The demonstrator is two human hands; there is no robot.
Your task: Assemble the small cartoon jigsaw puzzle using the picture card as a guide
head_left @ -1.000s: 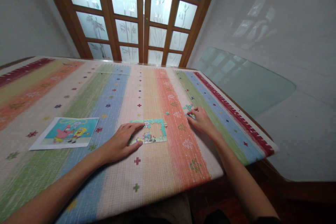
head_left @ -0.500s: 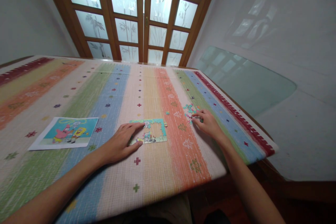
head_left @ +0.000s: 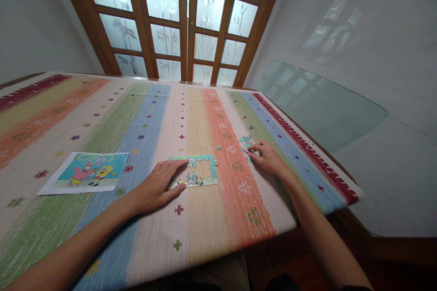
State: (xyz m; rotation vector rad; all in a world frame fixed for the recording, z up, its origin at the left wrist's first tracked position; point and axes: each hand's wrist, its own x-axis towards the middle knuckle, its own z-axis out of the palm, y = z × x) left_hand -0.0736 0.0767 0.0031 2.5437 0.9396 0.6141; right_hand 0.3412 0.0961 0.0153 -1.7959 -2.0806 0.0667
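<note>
A partly built jigsaw puzzle (head_left: 201,170) lies on the striped tablecloth (head_left: 153,122), its teal border done and a hole in its middle. My left hand (head_left: 160,185) rests flat on the puzzle's left edge, fingers stretched out. My right hand (head_left: 268,157) is over a small heap of loose puzzle pieces (head_left: 246,142) to the right, fingertips pinched among them; whether a piece is between them I cannot make out.
A printed cartoon picture (head_left: 87,173) lies flat at the left. One loose piece (head_left: 217,147) sits just beyond the puzzle. The table's right edge (head_left: 307,145) runs close to my right hand. Wooden glass doors (head_left: 184,22) stand behind the table.
My right hand has shifted a little among the loose pieces, first right, then back left. My left hand and the puzzle have stayed put.
</note>
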